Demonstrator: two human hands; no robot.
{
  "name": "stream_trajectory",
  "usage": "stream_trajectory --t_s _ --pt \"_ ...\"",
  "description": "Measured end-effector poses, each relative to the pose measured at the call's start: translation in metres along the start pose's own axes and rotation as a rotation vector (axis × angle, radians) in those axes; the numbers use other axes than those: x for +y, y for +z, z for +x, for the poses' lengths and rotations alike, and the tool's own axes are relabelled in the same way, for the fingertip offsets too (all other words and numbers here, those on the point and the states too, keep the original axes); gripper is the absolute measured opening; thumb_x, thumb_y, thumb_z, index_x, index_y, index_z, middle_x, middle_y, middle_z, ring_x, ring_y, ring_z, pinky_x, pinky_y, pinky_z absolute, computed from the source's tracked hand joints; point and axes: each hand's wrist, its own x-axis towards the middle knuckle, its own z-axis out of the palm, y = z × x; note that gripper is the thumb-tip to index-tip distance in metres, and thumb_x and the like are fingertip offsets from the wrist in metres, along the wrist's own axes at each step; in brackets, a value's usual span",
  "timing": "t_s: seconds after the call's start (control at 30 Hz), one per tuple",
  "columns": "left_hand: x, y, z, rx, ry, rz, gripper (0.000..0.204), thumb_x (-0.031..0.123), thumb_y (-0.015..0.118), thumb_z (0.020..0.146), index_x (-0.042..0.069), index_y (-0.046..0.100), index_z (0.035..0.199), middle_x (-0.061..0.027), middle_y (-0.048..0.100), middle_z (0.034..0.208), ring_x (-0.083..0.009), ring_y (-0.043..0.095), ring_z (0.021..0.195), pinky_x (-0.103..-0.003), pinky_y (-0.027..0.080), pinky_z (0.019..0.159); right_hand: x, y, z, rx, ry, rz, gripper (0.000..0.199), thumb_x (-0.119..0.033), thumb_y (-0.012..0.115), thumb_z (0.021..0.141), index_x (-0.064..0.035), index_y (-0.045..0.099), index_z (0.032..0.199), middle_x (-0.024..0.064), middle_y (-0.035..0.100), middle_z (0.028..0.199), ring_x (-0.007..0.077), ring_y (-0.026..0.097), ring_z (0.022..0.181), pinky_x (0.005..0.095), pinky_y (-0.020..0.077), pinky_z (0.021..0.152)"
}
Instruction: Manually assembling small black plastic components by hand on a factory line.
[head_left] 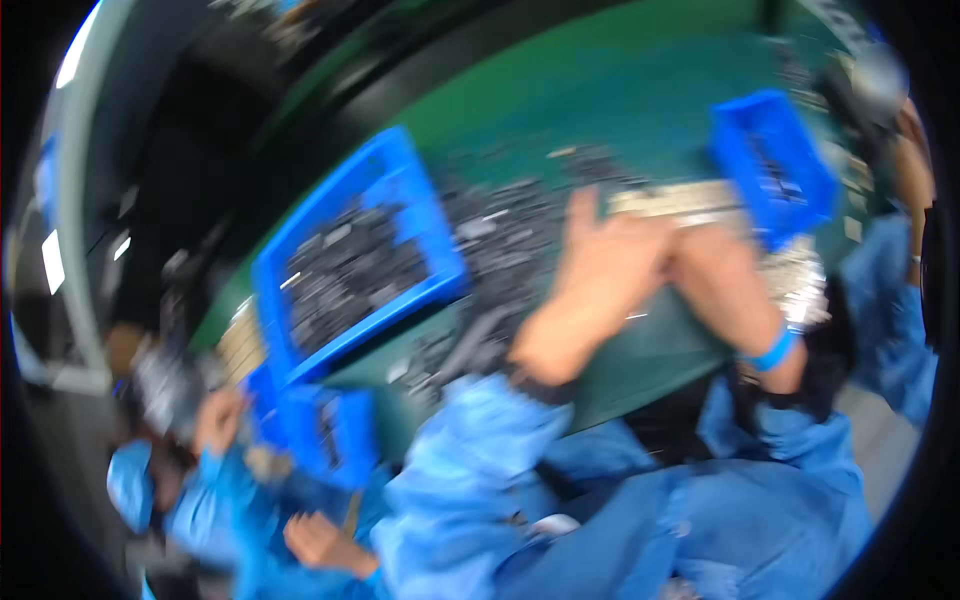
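My left hand (615, 262) and my right hand (722, 268) meet above the green table, both blurred by motion. One digit of the left hand points away from me, while its other fingers bend in toward the right hand. The right hand looks curled, its fingertips partly hidden where the hands touch. Whatever lies between them, if anything, I cannot make out. A blue band (773, 350) circles my right wrist. Just beyond the hands lies a pale beige, ridged stack (690, 200). Loose small black parts (510, 235) are heaped to the left of my left hand.
A large blue bin (447, 235) full of black parts stands left on the green table (640, 90). Smaller blue bins (745, 125) (350, 420) sit at the right and lower left. A shiny crumpled silvery bundle (800, 285) is by my right wrist. Co-workers' hands (325, 545) (912, 165) show at both sides.
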Motion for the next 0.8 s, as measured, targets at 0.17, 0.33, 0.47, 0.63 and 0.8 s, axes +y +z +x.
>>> stream_trajectory --t_s 0.17,0.33,0.47,0.63,0.8 --pt "-0.006 0.024 -0.001 0.065 -0.047 -0.041 0.045 0.019 0.071 0.068 0.009 0.054 0.108 -0.0057 0.057 0.106 -0.0242 0.049 0.11 -0.065 0.014 0.102 0.011 0.006 -0.002 0.151 0.097 0.279 0.011 0.004 0.054 0.077 0.0019 0.058 0.088 0.0149 0.06 0.084 0.0328 0.057 0.074 0.0371 0.0451 0.066" --pt "0.011 0.032 0.002 0.183 0.016 0.127 0.043 0.016 0.072 0.063 0.008 0.055 0.101 -0.0099 0.054 0.104 -0.0284 0.046 0.111 -0.065 0.015 0.101 -0.002 -0.02 -0.038 0.454 0.092 0.207 0.009 0.007 0.054 0.076 0.0023 0.055 0.084 0.0148 0.061 0.088 0.0286 0.06 0.082 0.0333 0.0467 0.072" --pt "0.037 -0.011 -0.028 0.205 -0.036 0.197 0.036 0.008 0.061 0.068 0.005 0.059 0.104 -0.0156 0.055 0.106 -0.0297 0.05 0.104 -0.05 0.033 0.094 -0.022 -0.026 -0.061 0.506 -0.141 0.063 0.016 0.003 0.065 0.067 0.0006 0.057 0.08 0.0142 0.062 0.089 0.0295 0.061 0.077 0.0404 0.0488 0.074" --pt "0.081 -0.04 -0.085 0.001 -0.155 -0.77 0.026 0.008 0.064 0.08 -0.005 0.062 0.102 -0.0167 0.064 0.095 -0.0255 0.063 0.087 -0.034 0.044 0.083 -0.041 -0.036 -0.076 0.568 -0.377 0.283 0.011 -0.009 0.057 0.078 0.002 0.06 0.08 0.0158 0.063 0.089 0.0265 0.063 0.079 0.0418 0.0496 0.075" --pt "0.095 -0.01 -0.116 0.042 -0.423 -1.203 0.024 0.006 0.061 0.084 -0.006 0.062 0.103 -0.0179 0.065 0.093 -0.019 0.061 0.086 -0.028 0.045 0.079 -0.059 -0.028 -0.088 0.648 -0.418 0.263 0.015 -0.01 0.055 0.076 0.005 0.06 0.073 0.0168 0.061 0.091 0.0287 0.062 0.082 0.0424 0.0505 0.075"
